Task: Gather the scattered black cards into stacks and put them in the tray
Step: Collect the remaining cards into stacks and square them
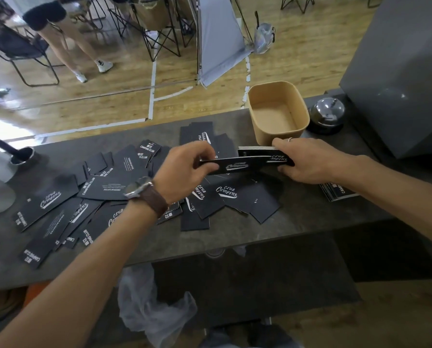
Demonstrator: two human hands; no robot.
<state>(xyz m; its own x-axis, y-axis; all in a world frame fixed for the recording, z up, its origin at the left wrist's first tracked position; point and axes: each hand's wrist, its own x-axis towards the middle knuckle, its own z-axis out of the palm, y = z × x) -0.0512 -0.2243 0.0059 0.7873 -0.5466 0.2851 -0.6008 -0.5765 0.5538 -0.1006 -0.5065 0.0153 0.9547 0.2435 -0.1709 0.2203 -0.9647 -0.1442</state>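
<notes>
tray (260, 136) behind hands | bell (326, 115) beside | loose cards (104, 189), maybe overlapping

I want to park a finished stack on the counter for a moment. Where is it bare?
Bare counter lies between the scattered black cards and the small stack at right. The brown tray holds nothing. Left and centre are crowded.

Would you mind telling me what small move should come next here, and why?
Probably slide the card pinched by the left hand onto the stack gripped by the right hand. The two nearly meet, and the tray holds no cards yet.
</notes>
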